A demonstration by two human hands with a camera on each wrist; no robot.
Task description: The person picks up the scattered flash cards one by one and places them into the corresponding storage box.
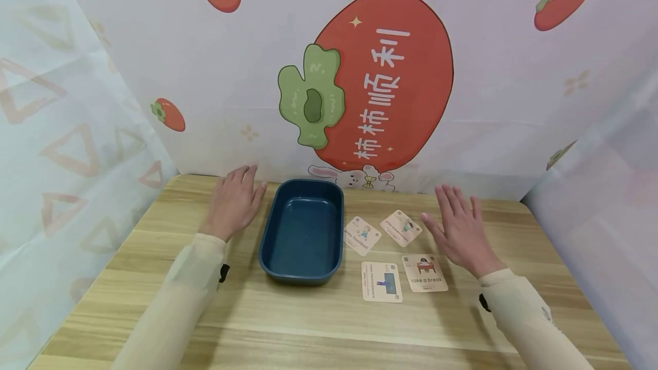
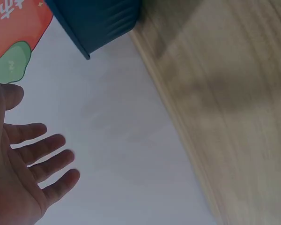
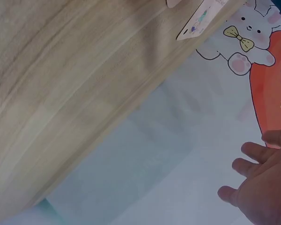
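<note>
My left hand (image 1: 233, 201) is left of a dark blue plastic tray (image 1: 303, 276), fingers extended and holding nothing; the left wrist view shows the same hand (image 2: 25, 159) with its fingers spread. The tray has nothing in it. On its right lie several picture cards: a "play football" card (image 1: 362, 236), a "play badminton" card (image 1: 401, 228), a "take a break" card (image 1: 425, 273) and a card with a blue board picture (image 1: 381, 282). My right hand (image 1: 461, 233), fingers straight, is just right of the cards and grips nothing.
A wood-grain table (image 1: 308, 324) carries everything. Behind it stands a white backdrop (image 1: 247, 73) printed with persimmons and a rabbit, close to the table's far edge. Patterned cloth sides (image 1: 56, 147) rise at left and right.
</note>
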